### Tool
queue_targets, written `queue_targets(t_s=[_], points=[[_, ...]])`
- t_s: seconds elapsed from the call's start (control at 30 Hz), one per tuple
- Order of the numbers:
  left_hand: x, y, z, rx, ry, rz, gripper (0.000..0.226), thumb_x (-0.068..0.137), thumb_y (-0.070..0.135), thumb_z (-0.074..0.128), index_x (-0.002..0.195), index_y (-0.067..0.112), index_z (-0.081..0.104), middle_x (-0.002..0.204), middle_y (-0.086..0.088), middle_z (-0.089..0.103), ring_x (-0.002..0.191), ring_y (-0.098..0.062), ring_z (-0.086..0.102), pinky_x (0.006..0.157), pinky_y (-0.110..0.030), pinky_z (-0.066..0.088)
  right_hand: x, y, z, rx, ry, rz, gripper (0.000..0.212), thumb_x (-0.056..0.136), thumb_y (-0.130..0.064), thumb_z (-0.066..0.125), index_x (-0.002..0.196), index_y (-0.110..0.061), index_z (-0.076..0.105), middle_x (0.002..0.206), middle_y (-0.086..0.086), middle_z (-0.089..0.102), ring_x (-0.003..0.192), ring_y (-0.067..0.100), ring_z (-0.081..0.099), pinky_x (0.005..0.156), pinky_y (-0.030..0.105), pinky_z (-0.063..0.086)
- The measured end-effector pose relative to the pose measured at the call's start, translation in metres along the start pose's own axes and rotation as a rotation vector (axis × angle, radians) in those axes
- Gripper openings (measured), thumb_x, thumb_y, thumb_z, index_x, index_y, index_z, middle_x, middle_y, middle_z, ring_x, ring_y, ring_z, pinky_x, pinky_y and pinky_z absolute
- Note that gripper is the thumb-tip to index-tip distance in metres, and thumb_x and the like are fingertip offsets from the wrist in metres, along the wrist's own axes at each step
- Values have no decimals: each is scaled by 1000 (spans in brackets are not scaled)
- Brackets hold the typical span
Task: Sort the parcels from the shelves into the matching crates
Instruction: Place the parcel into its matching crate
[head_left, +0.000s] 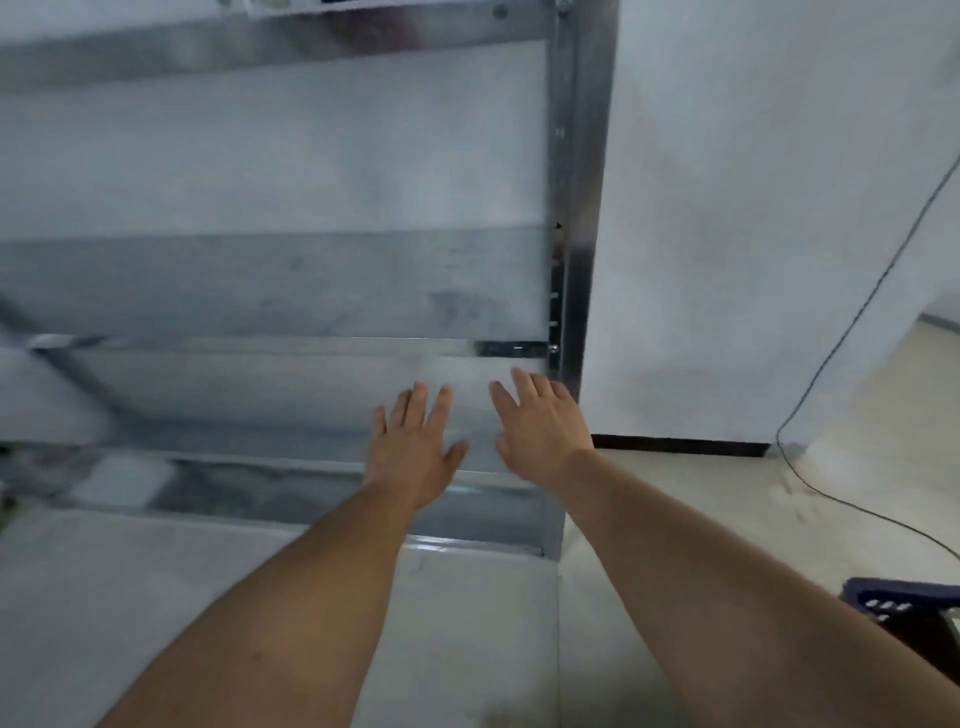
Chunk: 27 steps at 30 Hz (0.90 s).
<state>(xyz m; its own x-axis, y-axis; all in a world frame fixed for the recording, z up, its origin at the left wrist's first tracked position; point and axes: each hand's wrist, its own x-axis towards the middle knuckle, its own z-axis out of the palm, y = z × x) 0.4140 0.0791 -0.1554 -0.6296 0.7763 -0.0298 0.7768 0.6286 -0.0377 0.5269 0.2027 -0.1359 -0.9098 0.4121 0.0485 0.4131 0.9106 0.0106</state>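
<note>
L hand (415, 447) & R hand (540, 431) hovered flat, empty, at shelf (311, 291); no parcel seen; crate (904, 603) sat low right, nearer R.

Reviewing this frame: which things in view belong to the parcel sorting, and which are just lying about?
Job: shelves; blue crate; left hand and right hand, both empty, reaching toward the shelves. No parcel clearly visible.
Lying about: cable running down the wall onto the floor.
</note>
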Motion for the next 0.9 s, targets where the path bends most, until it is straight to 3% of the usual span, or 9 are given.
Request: queue_targets(t_s=[0.2, 0.43, 0.67, 0.9], points=[[-19, -115, -1, -44, 40, -209, 75, 94, 62, 29, 151, 34, -10, 160, -7, -10, 148, -26, -5, 117, -53, -2, 69, -104, -13, -40, 23, -212, 66, 94, -41, 46, 150, -18, 19, 157, 18, 11, 140, 34, 21, 113, 46, 23], [-29, -278, -13, -88, 102, -374, 82, 91, 65, 35, 149, 35, -15, 159, -6, -16, 148, -25, -8, 118, -50, 0, 159, -250, -29, -48, 17, -371, 65, 98, -41, 41, 152, -19, 11, 159, 14, 5, 141, 32, 18, 108, 45, 31], [-68, -442, -15, -48, 143, -546, 83, 91, 63, 37, 149, 34, -15, 160, -7, -14, 148, -25, -6, 118, -46, 2, 233, -410, -39, -52, 83, -533, 67, 95, -41, 47, 150, -18, 17, 154, 15, 16, 137, 32, 25, 102, 42, 34], [-99, -545, 2, -75, 128, -714, 79, 90, 67, 31, 151, 35, -8, 160, -7, -13, 148, -25, -7, 119, -47, -1, 275, -529, -33, -56, 64, -705, 71, 96, -44, 46, 152, -18, 12, 150, 15, 22, 134, 30, 27, 102, 43, 34]])
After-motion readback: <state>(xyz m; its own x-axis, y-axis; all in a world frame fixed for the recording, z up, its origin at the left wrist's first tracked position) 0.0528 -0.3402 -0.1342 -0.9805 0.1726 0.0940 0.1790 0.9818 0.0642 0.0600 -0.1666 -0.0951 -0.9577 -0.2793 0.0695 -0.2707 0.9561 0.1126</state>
